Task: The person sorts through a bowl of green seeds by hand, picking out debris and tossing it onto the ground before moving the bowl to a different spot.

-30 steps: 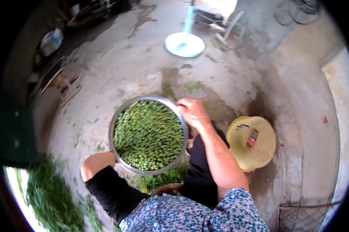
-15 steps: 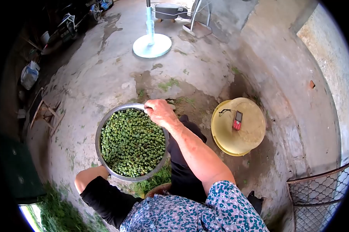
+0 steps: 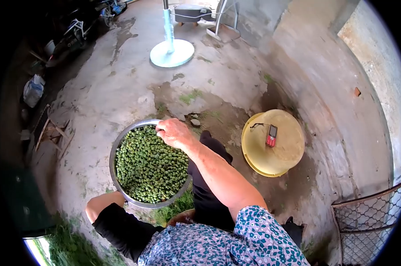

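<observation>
A round metal basin [image 3: 113, 170] full of small green fruits [image 3: 151, 164] is in front of my body, left of my legs. My right hand [image 3: 173, 132] is over the basin's upper right rim, its fingers bent together above the fruits at the edge; whatever they may hold is too small to make out. The left forearm [image 3: 103, 205] reaches to the basin's lower left side. My left hand itself is hidden behind or under the basin.
A yellow round tub with a lid [image 3: 284, 159] stands at the right, a red phone [image 3: 271, 135] on top. A white round stand base [image 3: 172, 53] is ahead. A wooden frame [image 3: 54, 135] lies left, a wire mesh gate [image 3: 369, 213] lower right, stones [image 3: 195, 122] beyond my knee.
My right hand has moved left and slightly down, from the basin's rim to just over the fruits at its edge. The basin has stayed nearly in place.
</observation>
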`<action>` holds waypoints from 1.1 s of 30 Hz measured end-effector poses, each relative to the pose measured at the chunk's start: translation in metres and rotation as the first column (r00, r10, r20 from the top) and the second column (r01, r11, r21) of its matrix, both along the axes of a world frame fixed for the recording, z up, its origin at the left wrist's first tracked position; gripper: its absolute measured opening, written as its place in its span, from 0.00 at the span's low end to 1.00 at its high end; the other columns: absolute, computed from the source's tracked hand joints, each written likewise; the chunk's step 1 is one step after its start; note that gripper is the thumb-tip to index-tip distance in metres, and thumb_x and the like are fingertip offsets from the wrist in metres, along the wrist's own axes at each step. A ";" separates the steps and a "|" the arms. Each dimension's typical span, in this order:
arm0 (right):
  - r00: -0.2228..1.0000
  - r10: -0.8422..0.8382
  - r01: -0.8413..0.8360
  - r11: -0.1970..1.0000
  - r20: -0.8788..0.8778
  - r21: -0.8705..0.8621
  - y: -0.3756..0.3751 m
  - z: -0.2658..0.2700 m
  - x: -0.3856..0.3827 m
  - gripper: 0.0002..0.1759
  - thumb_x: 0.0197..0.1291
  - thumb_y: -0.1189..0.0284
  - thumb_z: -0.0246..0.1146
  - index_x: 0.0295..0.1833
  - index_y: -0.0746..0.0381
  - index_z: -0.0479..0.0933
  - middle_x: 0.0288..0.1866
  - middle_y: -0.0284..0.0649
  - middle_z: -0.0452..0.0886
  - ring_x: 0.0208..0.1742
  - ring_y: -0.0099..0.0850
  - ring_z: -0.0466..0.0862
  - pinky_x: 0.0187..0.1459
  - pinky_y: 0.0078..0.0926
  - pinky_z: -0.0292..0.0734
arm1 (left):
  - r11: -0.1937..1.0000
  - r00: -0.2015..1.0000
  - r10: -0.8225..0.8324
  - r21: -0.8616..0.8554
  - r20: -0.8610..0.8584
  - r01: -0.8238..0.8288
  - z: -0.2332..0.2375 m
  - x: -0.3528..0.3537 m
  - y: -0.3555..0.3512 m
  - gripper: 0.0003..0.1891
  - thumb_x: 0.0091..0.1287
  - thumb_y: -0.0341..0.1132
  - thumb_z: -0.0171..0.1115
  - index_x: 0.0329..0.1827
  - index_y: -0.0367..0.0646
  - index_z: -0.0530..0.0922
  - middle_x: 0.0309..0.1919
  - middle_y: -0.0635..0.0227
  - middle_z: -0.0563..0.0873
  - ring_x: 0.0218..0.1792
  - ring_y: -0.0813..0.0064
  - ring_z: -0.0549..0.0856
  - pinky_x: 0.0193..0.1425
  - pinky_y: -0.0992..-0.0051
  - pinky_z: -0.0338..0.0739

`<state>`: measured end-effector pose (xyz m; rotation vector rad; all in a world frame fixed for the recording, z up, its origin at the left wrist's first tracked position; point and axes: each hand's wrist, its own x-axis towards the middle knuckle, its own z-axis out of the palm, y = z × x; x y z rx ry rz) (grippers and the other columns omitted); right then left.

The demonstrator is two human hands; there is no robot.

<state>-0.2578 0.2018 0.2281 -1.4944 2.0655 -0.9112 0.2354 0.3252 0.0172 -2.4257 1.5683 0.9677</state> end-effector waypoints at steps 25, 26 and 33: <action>0.994 0.085 -0.093 0.989 0.068 0.114 -0.001 -0.009 -0.012 0.09 0.56 0.70 0.63 0.42 0.59 0.80 0.32 0.47 0.82 0.35 0.42 0.82 0.39 0.37 0.75 | 0.667 0.995 -0.017 -0.740 0.093 0.081 0.062 0.095 0.084 0.10 0.61 0.35 0.59 0.42 0.41 0.80 0.22 0.64 0.80 0.20 0.73 0.77 0.26 0.74 0.73; 0.994 0.075 -0.086 0.986 0.082 0.144 -0.003 -0.009 -0.013 0.09 0.56 0.70 0.63 0.43 0.59 0.80 0.33 0.46 0.82 0.36 0.42 0.82 0.39 0.37 0.75 | 0.713 0.916 0.223 -0.585 -0.333 -0.387 0.096 0.078 0.067 0.13 0.65 0.29 0.54 0.52 0.40 0.78 0.27 0.67 0.82 0.22 0.78 0.76 0.27 0.78 0.72; 0.995 0.098 -0.102 0.979 0.026 0.179 -0.013 -0.004 -0.004 0.08 0.58 0.71 0.62 0.43 0.59 0.81 0.32 0.45 0.82 0.36 0.40 0.82 0.39 0.37 0.75 | 0.511 0.928 -0.017 -0.800 -0.373 -0.313 0.248 -0.053 0.003 0.13 0.65 0.23 0.55 0.53 0.38 0.77 0.37 0.68 0.83 0.33 0.81 0.80 0.37 0.80 0.75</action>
